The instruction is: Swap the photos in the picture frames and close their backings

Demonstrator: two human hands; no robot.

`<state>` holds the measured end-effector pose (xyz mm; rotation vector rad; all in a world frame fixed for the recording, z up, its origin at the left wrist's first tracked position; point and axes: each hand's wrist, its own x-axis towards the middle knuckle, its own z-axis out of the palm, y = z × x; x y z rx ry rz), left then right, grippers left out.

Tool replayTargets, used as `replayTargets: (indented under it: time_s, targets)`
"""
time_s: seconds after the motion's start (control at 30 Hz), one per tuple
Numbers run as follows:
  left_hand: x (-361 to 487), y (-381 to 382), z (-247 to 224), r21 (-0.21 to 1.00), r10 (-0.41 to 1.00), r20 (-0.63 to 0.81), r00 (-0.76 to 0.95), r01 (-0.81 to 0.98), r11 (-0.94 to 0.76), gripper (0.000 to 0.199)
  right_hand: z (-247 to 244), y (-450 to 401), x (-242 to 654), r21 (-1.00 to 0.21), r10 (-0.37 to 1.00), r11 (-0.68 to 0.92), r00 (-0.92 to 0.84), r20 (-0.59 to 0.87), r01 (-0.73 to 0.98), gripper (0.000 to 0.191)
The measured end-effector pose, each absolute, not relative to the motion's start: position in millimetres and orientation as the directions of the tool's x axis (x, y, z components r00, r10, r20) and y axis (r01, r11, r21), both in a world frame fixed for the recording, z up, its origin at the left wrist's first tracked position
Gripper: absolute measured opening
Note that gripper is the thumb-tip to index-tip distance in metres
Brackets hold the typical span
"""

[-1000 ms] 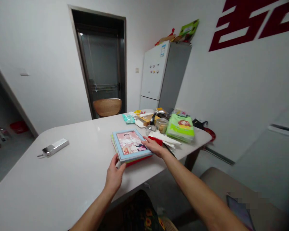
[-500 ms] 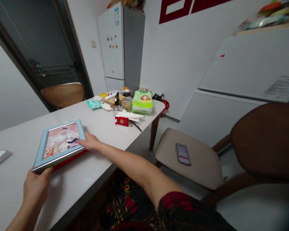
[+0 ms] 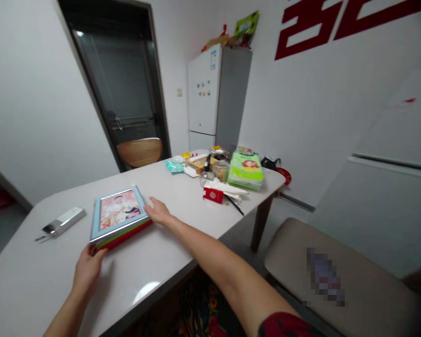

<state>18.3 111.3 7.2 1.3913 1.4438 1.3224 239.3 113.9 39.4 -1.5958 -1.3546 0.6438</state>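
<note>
A light-blue picture frame (image 3: 96,218) with a silver edge lies face up on the white table, on top of something with green and red sides (image 3: 128,235). My left hand (image 3: 87,269) grips its near left corner, thumb along the front and the other fingers partly hidden beneath. Beside the right edge is my right hand (image 3: 159,213), its thumb against the frame and its fingers stretched out, apart from it. The picture inside is pink and white and partly blurred.
Left of the frame lies a silver-white box (image 3: 68,220). A green tissue pack (image 3: 245,169), a jar (image 3: 221,171), a red card box (image 3: 213,195) and a teal packet (image 3: 174,166) crowd the table's far end. A padded chair (image 3: 291,243) stands at the right.
The view has swung left and up, bringing more of the table and the silver-white box into sight. My right hand's fingers have come away from the frame's edge; the left keeps its corner.
</note>
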Motion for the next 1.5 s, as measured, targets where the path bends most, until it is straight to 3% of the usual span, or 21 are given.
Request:
replayTargets:
  time_s: [0.13, 0.2, 0.3, 0.37, 0.47, 0.57, 0.77, 0.87, 0.93, 1.0, 1.13, 1.3, 1.4, 1.5]
  targets:
    - [11, 96, 26, 0.986, 0.942, 0.123, -0.312, 0.146, -0.08, 0.056, 53, 100, 232, -0.811, 0.932, 0.155, 0.19, 0.31, 0.564, 0.055]
    - [16, 85, 51, 0.984, 0.937, 0.165, -0.307, 0.122, -0.133, 0.058, 72, 90, 216, -0.81, 0.915, 0.278, 0.116, 0.387, 0.516, 0.061]
    - [34, 61, 105, 0.939, 0.941, 0.329, -0.083, -0.072, -0.335, 0.07, 113, 65, 184, -0.828, 0.847, 0.513, 0.023, 0.531, 0.225, 0.07]
    - [46, 44, 141, 0.878, 0.898, 0.438, 0.049, -0.235, -0.416, 0.078, 139, 44, 167, -0.811, 0.811, 0.585, -0.02, 0.585, -0.007, 0.075]
    - [54, 24, 175, 0.838, 0.846, 0.499, 0.186, -0.354, -0.416, 0.084, 161, 22, 154, -0.797, 0.809, 0.549, -0.08, 0.582, -0.25, 0.079]
    - [51, 16, 181, 0.837, 0.833, 0.495, 0.246, -0.392, -0.382, 0.086, 163, 14, 150, -0.819, 0.834, 0.472, -0.135, 0.534, -0.326, 0.081]
    - [43, 26, 147, 0.877, 0.883, 0.406, 0.236, -0.372, -0.304, 0.086, 136, 21, 149, -0.891, 0.902, 0.355, -0.146, 0.405, -0.282, 0.081]
    - [37, 39, 120, 0.96, 0.961, 0.21, 0.18, -0.223, -0.168, 0.077, 111, 32, 154, -0.959, 0.971, 0.201, -0.088, 0.222, -0.202, 0.056]
    - [31, 48, 106, 0.991, 0.984, 0.048, 0.171, -0.128, -0.026, 0.057, 98, 41, 159, -0.989, 0.999, 0.022, -0.043, 0.028, -0.147, 0.033]
    - [26, 56, 102, 0.995, 0.98, -0.05, 0.191, -0.081, 0.066, 0.05, 95, 49, 164, -0.99, 0.997, -0.078, -0.013, -0.077, -0.114, 0.033]
    - [29, 62, 124, 0.989, 0.961, -0.069, 0.269, -0.105, 0.1, 0.068, 123, 54, 166, -0.979, 0.997, 0.025, -0.062, 0.039, -0.203, 0.052]
    - [45, 58, 155, 0.988, 0.927, -0.004, 0.374, -0.144, 0.062, 0.071, 159, 51, 152, -0.964, 0.975, -0.042, -0.223, 0.019, -0.262, 0.058]
    - [44, 61, 148, 0.997, 0.948, -0.023, 0.317, -0.066, 0.047, 0.071, 154, 55, 147, -0.984, 0.978, -0.039, -0.207, -0.002, -0.176, 0.058]
    - [30, 69, 121, 0.995, 0.999, 0.002, 0.05, 0.102, -0.007, 0.061, 129, 70, 156, -0.994, 0.999, 0.044, -0.01, 0.044, 0.102, 0.058]
